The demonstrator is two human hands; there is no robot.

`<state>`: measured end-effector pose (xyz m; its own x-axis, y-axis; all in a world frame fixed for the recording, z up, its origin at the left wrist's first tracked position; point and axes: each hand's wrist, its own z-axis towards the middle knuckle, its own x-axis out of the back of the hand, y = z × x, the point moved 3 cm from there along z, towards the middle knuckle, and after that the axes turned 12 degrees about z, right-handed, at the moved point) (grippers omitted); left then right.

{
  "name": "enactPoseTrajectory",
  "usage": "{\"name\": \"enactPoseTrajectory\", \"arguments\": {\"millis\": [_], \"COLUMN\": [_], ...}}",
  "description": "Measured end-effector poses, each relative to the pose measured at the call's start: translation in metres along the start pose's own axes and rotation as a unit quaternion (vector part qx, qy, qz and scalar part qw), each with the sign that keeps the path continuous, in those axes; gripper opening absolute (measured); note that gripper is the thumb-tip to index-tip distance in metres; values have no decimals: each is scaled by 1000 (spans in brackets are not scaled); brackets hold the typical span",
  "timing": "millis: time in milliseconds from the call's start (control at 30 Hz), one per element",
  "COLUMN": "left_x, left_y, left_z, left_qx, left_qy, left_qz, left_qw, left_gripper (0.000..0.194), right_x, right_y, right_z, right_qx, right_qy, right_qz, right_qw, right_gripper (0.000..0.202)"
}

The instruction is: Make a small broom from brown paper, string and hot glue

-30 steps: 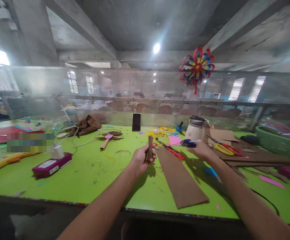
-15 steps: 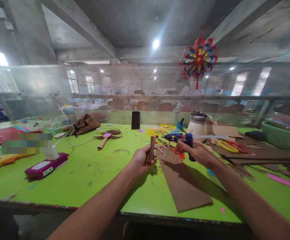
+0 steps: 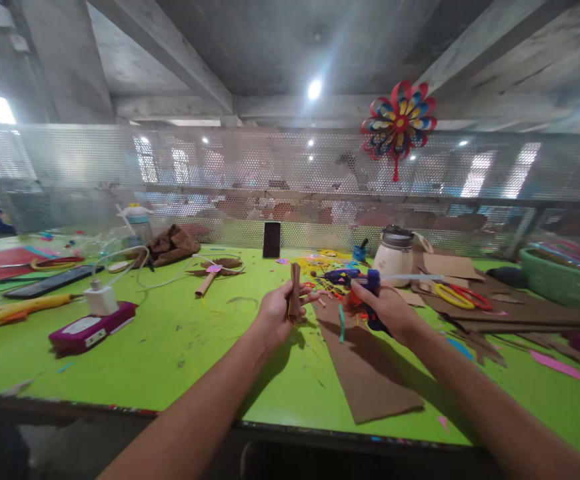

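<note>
My left hand holds a narrow folded bundle of brown paper upright, with yellow thread hanging about it. Some of that hand's fingers stretch out past the bundle. In my right hand is a blue hot glue gun, its nozzle pointing left toward the bundle but apart from it. A clear glue stick sticks out of the gun's rear. Below the gun, a flat piece of brown corrugated paper lies on the green table. A short green strip shows just under the gun.
At left are a purple power strip with a white plug, a phone and a yellow tool. A brown paper flower lies farther back. Right of my hands stand a white flask, scissors and a green basket.
The paper bundle and my left hand have shifted slightly left, and some left fingers have stretched out. My right hand has moved a little left and down with the glue gun.
</note>
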<state>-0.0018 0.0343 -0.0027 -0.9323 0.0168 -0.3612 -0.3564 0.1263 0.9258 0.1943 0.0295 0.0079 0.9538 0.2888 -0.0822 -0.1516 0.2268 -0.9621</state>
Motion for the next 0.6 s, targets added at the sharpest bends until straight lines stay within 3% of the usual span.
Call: {"name": "enactPoseTrajectory", "arguments": {"millis": [200, 400, 600], "left_x": [-2, -13, -16], "left_y": [1, -5, -5], "left_z": [1, -1, -1], "left_qx": [-43, -32, -59], "left_qy": [6, -17, 9], "left_qz": [1, -10, -15], "left_qw": [999, 999, 998], "left_gripper": [16, 19, 18], "right_x": [-10, -20, -32], "right_y": [11, 10, 6], "right_z": [0, -3, -8], "right_qx": [-6, -10, -43], "right_qy": [4, 2, 17], "right_qz": [53, 141, 163], "right_qw": [999, 990, 986], "right_gripper": [39, 34, 32]}}
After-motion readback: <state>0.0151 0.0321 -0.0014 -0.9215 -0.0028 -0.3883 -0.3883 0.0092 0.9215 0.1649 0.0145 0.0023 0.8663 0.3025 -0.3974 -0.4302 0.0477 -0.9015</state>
